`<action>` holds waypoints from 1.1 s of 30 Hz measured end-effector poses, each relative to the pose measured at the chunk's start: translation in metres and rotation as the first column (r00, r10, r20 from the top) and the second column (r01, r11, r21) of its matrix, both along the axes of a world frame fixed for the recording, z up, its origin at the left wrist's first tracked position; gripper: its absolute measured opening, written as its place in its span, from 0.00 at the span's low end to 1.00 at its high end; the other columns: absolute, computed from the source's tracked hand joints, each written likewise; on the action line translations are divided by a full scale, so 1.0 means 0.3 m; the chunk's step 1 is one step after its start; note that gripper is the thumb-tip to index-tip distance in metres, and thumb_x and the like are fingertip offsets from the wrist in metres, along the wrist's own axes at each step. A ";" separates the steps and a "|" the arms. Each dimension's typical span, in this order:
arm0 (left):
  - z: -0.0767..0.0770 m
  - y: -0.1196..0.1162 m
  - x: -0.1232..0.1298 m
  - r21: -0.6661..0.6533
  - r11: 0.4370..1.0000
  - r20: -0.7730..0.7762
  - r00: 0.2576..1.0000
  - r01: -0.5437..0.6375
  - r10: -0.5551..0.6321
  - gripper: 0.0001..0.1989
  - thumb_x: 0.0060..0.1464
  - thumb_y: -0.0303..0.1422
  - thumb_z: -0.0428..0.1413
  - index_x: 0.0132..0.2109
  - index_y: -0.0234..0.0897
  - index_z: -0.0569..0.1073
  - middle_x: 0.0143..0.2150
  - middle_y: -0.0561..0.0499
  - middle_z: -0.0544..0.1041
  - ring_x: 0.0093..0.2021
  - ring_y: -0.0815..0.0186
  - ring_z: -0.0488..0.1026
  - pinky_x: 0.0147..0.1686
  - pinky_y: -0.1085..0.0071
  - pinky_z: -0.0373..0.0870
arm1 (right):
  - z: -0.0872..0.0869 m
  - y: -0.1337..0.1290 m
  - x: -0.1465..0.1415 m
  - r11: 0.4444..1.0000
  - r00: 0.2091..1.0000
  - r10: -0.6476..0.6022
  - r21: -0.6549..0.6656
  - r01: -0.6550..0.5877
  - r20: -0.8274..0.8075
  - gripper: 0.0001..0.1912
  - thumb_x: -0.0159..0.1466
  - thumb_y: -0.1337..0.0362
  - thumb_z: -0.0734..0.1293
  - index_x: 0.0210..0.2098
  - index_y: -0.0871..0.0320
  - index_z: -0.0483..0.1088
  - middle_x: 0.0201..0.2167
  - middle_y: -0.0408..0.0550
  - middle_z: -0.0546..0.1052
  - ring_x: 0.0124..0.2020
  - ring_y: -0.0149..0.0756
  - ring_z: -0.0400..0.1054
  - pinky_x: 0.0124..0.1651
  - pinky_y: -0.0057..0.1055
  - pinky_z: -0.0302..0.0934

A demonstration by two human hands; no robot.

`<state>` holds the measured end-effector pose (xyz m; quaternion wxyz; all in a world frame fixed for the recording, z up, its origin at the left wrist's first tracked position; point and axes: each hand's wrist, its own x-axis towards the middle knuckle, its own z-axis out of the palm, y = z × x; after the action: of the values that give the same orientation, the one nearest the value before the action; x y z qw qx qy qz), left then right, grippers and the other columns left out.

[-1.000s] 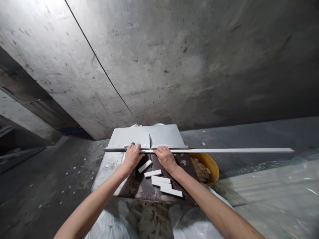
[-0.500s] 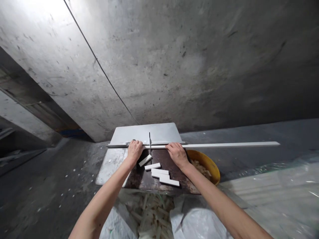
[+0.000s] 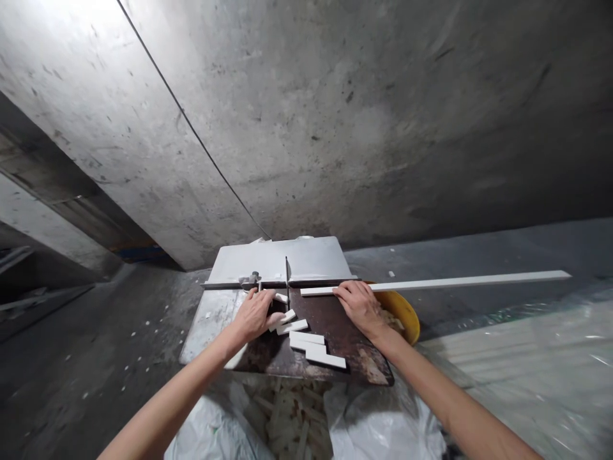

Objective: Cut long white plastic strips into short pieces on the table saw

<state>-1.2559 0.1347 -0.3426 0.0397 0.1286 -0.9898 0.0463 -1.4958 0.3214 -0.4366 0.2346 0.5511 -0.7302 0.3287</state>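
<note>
Honestly, the left hand [image 3: 256, 314] pinching a cut piece [image 3: 279, 298] sits near the blade [image 3: 287, 271]; right hand [image 3: 359, 305], fingers flat, presses the long strip [image 3: 445, 282], which could tip.

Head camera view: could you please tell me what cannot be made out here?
- Left hand: its fingers cover part of a short white piece, so the grip is unclear.
- Yellow bowl: mostly hidden behind the right hand and wrist.
- Saw blade: too thin to tell if it spins.
- White bag: cut off by the bottom edge.
</note>
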 end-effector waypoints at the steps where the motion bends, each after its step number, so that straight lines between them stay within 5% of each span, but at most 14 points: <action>1: 0.008 0.002 -0.001 -0.007 1.000 0.028 1.000 -0.008 0.008 0.22 0.60 0.43 0.56 0.57 0.38 0.65 0.52 0.45 0.73 0.53 0.58 0.69 0.57 0.58 0.58 | 0.000 -0.002 0.002 1.000 1.000 -0.004 -0.007 0.004 0.000 0.07 0.66 0.71 0.64 0.35 0.56 0.73 0.34 0.47 0.72 0.38 0.38 0.63 0.48 0.34 0.54; 6: 0.012 0.014 -0.034 -0.083 0.995 0.071 0.996 -0.057 0.063 0.15 0.58 0.45 0.57 0.45 0.40 0.73 0.48 0.45 0.72 0.48 0.55 0.70 0.50 0.60 0.63 | 0.004 -0.006 0.009 1.000 1.000 -0.013 -0.023 0.013 0.004 0.09 0.66 0.71 0.63 0.35 0.56 0.74 0.32 0.46 0.72 0.37 0.38 0.62 0.47 0.34 0.54; 12: -0.011 0.060 -0.012 -0.166 0.965 -0.080 0.978 -0.202 0.191 0.25 0.59 0.43 0.56 0.59 0.35 0.65 0.54 0.41 0.70 0.52 0.53 0.67 0.51 0.59 0.63 | 0.004 -0.002 0.012 0.999 1.000 -0.025 -0.021 0.024 -0.003 0.09 0.66 0.71 0.63 0.35 0.55 0.74 0.31 0.46 0.71 0.36 0.38 0.62 0.45 0.34 0.53; 25: -0.049 0.144 -0.006 -0.181 0.932 -0.073 0.949 -0.314 0.305 0.17 0.62 0.36 0.52 0.56 0.36 0.67 0.55 0.40 0.71 0.64 0.43 0.57 0.58 0.48 0.58 | -0.002 -0.006 0.014 0.999 0.999 -0.035 -0.029 0.036 0.020 0.08 0.66 0.71 0.64 0.35 0.56 0.74 0.31 0.46 0.71 0.36 0.38 0.62 0.45 0.33 0.54; 29: -0.080 0.153 -0.016 -0.064 0.970 -0.068 0.970 -0.236 0.231 0.16 0.62 0.28 0.49 0.56 0.35 0.67 0.55 0.40 0.70 0.63 0.47 0.59 0.60 0.48 0.58 | 0.004 0.001 0.013 1.000 0.999 -0.023 -0.014 0.024 0.027 0.09 0.66 0.72 0.63 0.35 0.56 0.74 0.32 0.47 0.71 0.37 0.38 0.62 0.46 0.33 0.54; 33: -0.119 0.172 -0.032 0.172 0.985 -0.143 0.989 -0.007 0.032 0.20 0.62 0.24 0.46 0.60 0.37 0.60 0.60 0.41 0.66 0.58 0.59 0.66 0.57 0.59 0.65 | 0.018 -0.001 0.015 1.000 1.000 -0.015 0.012 0.015 0.009 0.09 0.65 0.72 0.63 0.35 0.55 0.74 0.32 0.47 0.71 0.37 0.38 0.62 0.47 0.34 0.53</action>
<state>-1.2655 0.1864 -0.3783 0.1001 0.1443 -0.9833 -0.0481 -1.4913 0.3211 -0.4313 0.2305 0.5457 -0.7371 0.3252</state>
